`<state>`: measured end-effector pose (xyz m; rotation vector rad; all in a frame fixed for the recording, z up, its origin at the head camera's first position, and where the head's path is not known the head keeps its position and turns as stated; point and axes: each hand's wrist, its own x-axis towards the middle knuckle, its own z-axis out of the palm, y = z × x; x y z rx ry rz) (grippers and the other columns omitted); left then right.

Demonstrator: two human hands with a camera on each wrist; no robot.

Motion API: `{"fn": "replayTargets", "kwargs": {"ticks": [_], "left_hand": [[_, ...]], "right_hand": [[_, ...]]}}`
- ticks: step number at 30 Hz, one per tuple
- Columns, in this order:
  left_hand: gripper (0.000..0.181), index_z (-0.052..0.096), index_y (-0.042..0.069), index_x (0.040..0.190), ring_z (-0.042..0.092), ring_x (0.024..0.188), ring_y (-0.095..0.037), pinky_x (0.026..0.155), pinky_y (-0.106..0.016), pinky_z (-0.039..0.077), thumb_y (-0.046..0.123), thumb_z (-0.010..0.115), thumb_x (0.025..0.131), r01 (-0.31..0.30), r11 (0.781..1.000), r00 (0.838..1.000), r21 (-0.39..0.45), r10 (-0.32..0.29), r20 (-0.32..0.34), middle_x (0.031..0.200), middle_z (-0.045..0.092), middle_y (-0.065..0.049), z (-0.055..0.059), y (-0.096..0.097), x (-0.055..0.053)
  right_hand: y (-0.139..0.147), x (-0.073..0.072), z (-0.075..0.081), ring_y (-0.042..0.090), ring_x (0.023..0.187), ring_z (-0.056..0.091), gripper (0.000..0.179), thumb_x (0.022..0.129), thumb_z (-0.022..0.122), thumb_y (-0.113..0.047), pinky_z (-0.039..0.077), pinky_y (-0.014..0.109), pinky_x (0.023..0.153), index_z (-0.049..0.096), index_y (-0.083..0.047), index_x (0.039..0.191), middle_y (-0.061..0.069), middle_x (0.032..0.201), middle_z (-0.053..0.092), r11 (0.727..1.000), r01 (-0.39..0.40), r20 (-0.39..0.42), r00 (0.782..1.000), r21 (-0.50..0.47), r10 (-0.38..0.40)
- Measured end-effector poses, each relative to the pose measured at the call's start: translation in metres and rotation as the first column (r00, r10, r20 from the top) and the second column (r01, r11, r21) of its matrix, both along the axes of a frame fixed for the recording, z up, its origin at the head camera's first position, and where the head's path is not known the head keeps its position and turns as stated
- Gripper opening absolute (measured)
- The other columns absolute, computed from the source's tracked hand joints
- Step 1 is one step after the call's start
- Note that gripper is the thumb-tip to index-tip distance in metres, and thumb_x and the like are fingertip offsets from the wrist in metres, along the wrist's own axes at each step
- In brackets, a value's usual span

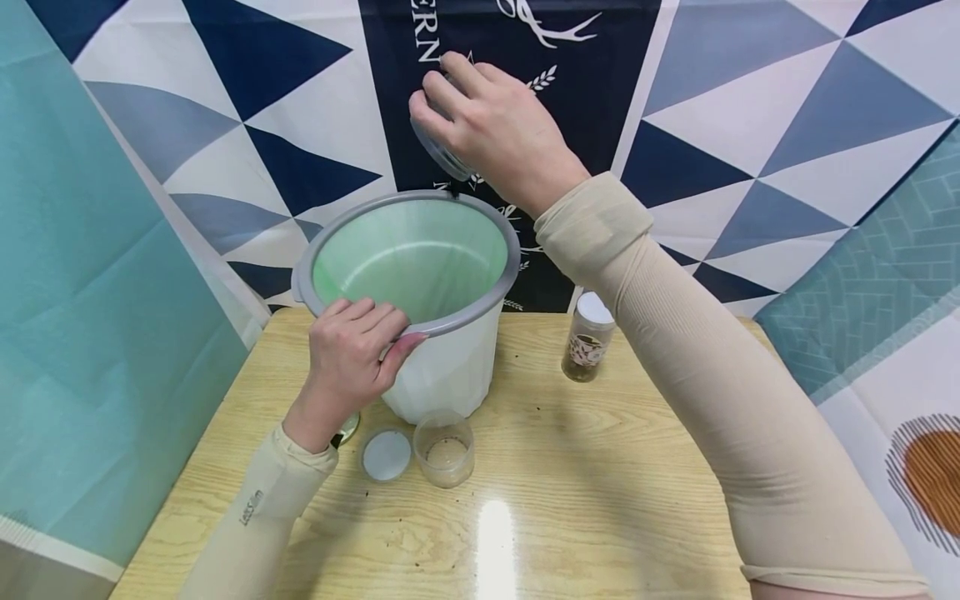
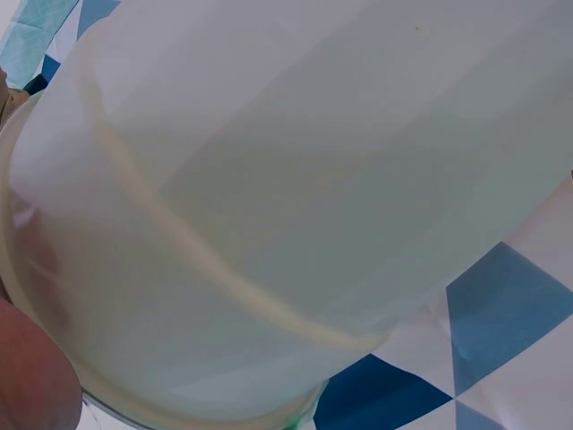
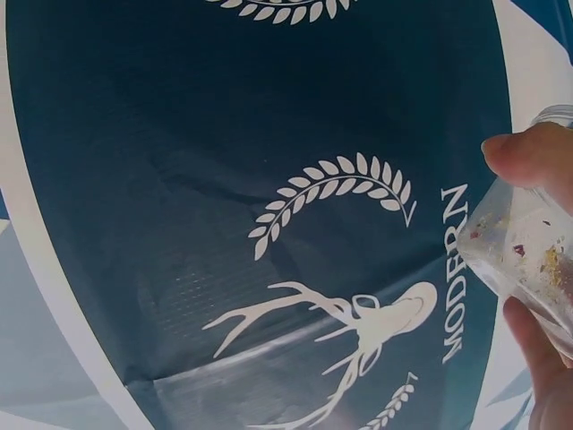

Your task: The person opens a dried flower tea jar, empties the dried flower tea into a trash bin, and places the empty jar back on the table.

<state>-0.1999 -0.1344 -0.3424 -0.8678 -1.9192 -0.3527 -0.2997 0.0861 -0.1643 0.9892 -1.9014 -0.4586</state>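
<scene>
Head view shows a tall white plastic bucket (image 1: 442,375), pale green inside and rimmed in grey, standing on a light wood-grain table (image 1: 585,500). Its near rim is gripped by the left hand (image 1: 351,346), with the fingers curled over the edge and the thumb laid along it. By the right hand (image 1: 506,121) a transparent plastic jar (image 1: 444,154) is held tilted in the air, near the bucket's far rim and higher than it. In the right wrist view the jar is seen grasped between thumb and fingers, with red and yellowish specks scattered inside.

In front of the bucket, an open clear round tub (image 1: 444,450) is set just beside a flat white disc-shaped lid (image 1: 387,455). A small round shiny object (image 1: 348,427) is partly hidden by the left wrist. To the bucket's right, a clear cylindrical container with a white cap (image 1: 587,343) is seen, dark matter at its bottom.
</scene>
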Motion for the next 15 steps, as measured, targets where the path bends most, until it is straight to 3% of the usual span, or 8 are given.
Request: {"fn": "replayTargets", "kwargs": {"ticks": [10,15], "left_hand": [[0.055,0.054,0.01,0.074,0.048,0.055,-0.023,0.054,-0.035,0.033,0.049,0.04,0.11,0.002,1.0,1.0,0.0,-0.002,-0.001,0.063,0.054,0.0,0.0001,0.0015,-0.0003],[0.056,0.053,0.01,0.074,0.047,0.055,-0.022,0.055,-0.035,0.032,0.05,0.04,0.11,-0.002,1.0,1.0,0.001,0.002,0.006,0.063,0.055,-0.001,-0.0003,0.0017,0.0007]], "right_hand": [[0.0016,0.003,-0.0006,0.034,0.141,0.051,0.053,0.1,0.037,0.019,0.044,0.041,0.117,0.052,-0.007,0.144,0.019,0.148,0.056,0.999,0.015,0.002,1.0,0.046,-0.016],[0.0031,0.0019,-0.0046,0.034,0.142,0.05,0.056,0.102,0.03,0.02,0.044,0.042,0.118,0.051,-0.009,0.145,0.02,0.15,0.054,0.994,-0.013,-0.021,1.0,0.104,0.016]]}}
